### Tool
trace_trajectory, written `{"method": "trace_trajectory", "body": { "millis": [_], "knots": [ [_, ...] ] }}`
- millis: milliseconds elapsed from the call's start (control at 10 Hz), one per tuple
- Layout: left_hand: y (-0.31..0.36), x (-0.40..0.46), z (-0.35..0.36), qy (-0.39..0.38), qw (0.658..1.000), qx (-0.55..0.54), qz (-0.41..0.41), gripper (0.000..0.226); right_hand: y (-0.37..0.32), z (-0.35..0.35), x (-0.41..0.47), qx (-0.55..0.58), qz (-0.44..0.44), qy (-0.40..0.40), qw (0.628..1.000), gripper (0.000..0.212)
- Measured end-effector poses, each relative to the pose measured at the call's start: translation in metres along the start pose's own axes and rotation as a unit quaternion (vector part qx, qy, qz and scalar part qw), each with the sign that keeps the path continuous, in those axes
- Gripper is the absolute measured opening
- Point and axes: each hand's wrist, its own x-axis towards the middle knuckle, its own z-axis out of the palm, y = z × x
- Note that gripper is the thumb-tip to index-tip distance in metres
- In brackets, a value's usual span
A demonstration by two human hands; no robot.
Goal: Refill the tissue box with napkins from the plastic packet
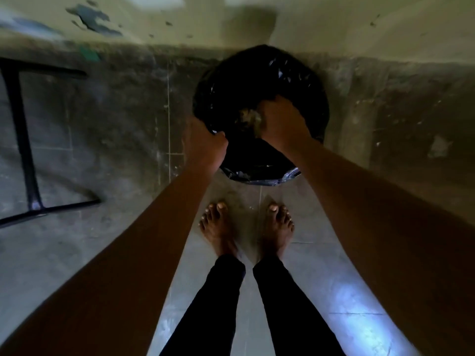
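Crumpled pale plastic packet [250, 119], blurred, clutched in right hand [280, 122] inside round black-lined bin [303, 98] on grey tiled floor [321, 253], left hand [205, 147] gripping bin's near rim.

You are looking straight down at a grey tiled floor [321, 291]. A round bin lined with a black plastic bag [246, 80] stands at 12 o'clock from centre, against the base of the wall [334, 27]. The wall is pale, with dark patches of flaked paint [95, 20] at 11 o'clock. A black metal frame [21, 140] stands on the floor at 9 o'clock, well apart from the bin. Two bare feet [218, 227] and black trouser legs [290, 309] occupy 6 o'clock.
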Motion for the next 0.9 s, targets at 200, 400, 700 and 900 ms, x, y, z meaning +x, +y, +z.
{"method": "trace_trajectory", "body": {
  "millis": [200, 400, 700, 900],
  "knots": [
    [-0.007, 0.007, 0.002, -0.006, 1.0, 0.004, 0.011, 0.061, 0.009, 0.006, 0.028, -0.054, -0.006, -0.073, 0.996, 0.056],
    [-0.002, 0.0, -0.005, -0.019, 0.999, -0.021, 0.029, 0.068, 0.007, 0.005, -0.01, -0.174, 0.008, 0.082, 0.981, 0.071],
    [-0.008, -0.017, -0.001, 0.028, 0.996, -0.077, 0.019, 0.06, 0.005, 0.015, -0.032, -0.133, -0.013, -0.026, 0.991, 0.026],
    [0.008, -0.073, -0.026, 0.065, 0.988, -0.138, 0.035, 0.054, -0.008, -0.025, -0.089, 0.069, 0.023, 0.094, 0.993, 0.035]
  ]
}}
